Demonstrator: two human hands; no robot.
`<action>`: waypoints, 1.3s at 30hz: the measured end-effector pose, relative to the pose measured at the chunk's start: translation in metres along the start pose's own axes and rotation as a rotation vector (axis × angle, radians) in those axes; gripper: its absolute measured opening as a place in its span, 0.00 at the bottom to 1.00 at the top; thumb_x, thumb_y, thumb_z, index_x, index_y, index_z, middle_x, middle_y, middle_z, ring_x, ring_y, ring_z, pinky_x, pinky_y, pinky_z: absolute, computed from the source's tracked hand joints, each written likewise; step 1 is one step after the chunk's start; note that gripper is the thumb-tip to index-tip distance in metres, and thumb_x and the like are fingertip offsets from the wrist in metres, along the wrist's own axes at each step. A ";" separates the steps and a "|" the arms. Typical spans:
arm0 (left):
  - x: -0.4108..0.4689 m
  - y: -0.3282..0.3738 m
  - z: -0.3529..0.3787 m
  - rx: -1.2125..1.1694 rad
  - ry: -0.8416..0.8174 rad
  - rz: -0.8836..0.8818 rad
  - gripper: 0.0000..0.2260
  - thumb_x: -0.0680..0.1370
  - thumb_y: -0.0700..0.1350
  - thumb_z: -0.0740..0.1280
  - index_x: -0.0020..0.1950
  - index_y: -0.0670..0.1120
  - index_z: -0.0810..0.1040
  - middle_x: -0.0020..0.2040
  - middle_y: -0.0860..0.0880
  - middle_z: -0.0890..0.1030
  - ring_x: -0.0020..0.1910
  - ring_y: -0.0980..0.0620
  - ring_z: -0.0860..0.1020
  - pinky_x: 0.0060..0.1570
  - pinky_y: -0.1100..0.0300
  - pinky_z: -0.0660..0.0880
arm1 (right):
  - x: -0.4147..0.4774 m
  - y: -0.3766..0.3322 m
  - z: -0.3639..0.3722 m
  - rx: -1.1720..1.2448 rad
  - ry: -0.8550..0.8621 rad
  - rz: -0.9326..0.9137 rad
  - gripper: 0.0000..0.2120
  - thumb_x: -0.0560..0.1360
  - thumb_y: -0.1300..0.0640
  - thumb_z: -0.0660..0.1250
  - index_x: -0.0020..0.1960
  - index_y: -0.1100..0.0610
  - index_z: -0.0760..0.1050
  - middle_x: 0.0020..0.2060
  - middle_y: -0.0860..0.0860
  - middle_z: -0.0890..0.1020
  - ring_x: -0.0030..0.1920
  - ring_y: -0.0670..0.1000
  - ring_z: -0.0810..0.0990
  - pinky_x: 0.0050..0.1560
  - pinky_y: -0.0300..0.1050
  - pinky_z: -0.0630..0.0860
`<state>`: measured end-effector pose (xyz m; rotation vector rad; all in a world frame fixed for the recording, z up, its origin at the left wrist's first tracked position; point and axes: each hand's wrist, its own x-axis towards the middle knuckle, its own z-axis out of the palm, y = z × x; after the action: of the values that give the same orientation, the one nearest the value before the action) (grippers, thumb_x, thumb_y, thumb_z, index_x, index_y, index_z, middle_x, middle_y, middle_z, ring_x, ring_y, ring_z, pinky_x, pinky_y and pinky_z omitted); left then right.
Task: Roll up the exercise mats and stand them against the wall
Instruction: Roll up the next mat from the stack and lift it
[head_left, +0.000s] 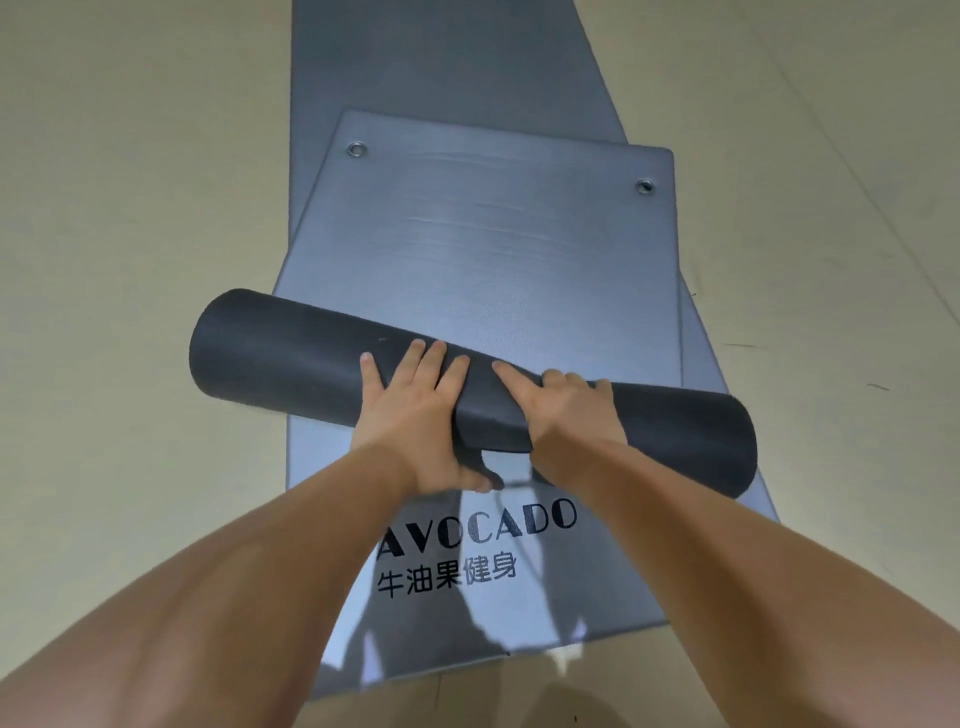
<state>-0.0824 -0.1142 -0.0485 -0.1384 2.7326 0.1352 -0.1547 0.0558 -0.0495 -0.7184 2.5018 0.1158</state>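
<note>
A grey exercise mat (493, 244) with two metal eyelets lies partly rolled; its dark roll (291, 358) lies slanted across the middle of the view. My left hand (415, 410) grips the roll's middle, fingers over the top and thumb underneath. Just to its right, my right hand (566, 410) clasps the roll the same way. Beneath it lies a second flat mat (467, 587) printed with "AVOCADO" and Chinese characters. A third grey mat (441, 62) stretches away flat at the top of the view.
Pale beige floor (130, 208) surrounds the mats on both sides. Thin seam lines run across the floor at right (831, 171). No wall is in view.
</note>
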 end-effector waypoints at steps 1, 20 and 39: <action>-0.012 0.002 0.003 -0.017 0.021 -0.005 0.61 0.59 0.84 0.59 0.83 0.51 0.49 0.84 0.47 0.51 0.83 0.45 0.44 0.74 0.28 0.40 | -0.009 -0.003 0.003 0.010 -0.013 -0.017 0.52 0.74 0.57 0.74 0.83 0.37 0.42 0.58 0.54 0.74 0.60 0.58 0.74 0.70 0.63 0.66; -0.044 0.011 0.027 0.069 -0.013 -0.107 0.58 0.64 0.67 0.77 0.79 0.58 0.40 0.77 0.41 0.54 0.78 0.35 0.51 0.67 0.21 0.51 | -0.043 0.029 0.003 -0.073 -0.065 -0.097 0.70 0.58 0.36 0.81 0.81 0.36 0.32 0.84 0.56 0.46 0.84 0.61 0.43 0.77 0.75 0.41; -0.040 0.008 0.022 0.125 0.010 -0.143 0.52 0.58 0.74 0.72 0.74 0.55 0.55 0.63 0.47 0.71 0.62 0.42 0.70 0.60 0.37 0.64 | -0.023 0.031 0.006 -0.222 0.077 -0.244 0.53 0.67 0.45 0.77 0.80 0.35 0.45 0.59 0.51 0.75 0.60 0.57 0.75 0.63 0.56 0.70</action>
<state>-0.0382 -0.1008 -0.0523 -0.2991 2.7203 -0.0771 -0.1513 0.0945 -0.0446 -1.1321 2.4740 0.2852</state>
